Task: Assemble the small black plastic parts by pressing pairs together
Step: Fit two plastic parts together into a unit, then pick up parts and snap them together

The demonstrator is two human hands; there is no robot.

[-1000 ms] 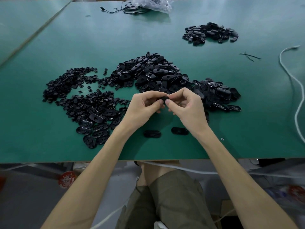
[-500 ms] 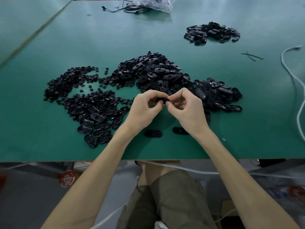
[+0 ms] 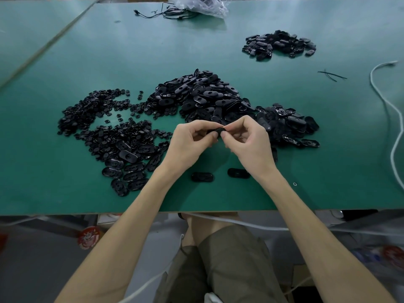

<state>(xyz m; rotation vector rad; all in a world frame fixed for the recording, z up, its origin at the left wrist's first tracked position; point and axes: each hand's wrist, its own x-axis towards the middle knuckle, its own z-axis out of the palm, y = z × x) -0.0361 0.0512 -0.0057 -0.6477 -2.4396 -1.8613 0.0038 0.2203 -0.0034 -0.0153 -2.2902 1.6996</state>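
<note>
My left hand (image 3: 189, 144) and my right hand (image 3: 251, 145) meet above the green table (image 3: 218, 40), both pinching one small black plastic part (image 3: 216, 130) between thumbs and fingertips. Most of that part is hidden by my fingers. Just behind my hands lies a big heap of black oval shells (image 3: 201, 95). A spread of tiny round black pieces (image 3: 102, 119) covers the table to the left. Two single oval parts (image 3: 202, 177) (image 3: 238, 172) lie flat on the table under my wrists.
A smaller pile of black parts (image 3: 279, 44) sits at the far right. A white cord (image 3: 391, 119) curves along the right side. A clear plastic bag (image 3: 203, 5) and thin black cables (image 3: 166, 13) lie at the far edge. Several flat ovals (image 3: 126, 171) lie front left.
Both hands stay together over the same spot. The fingers have shifted slightly on the small black part between them.
</note>
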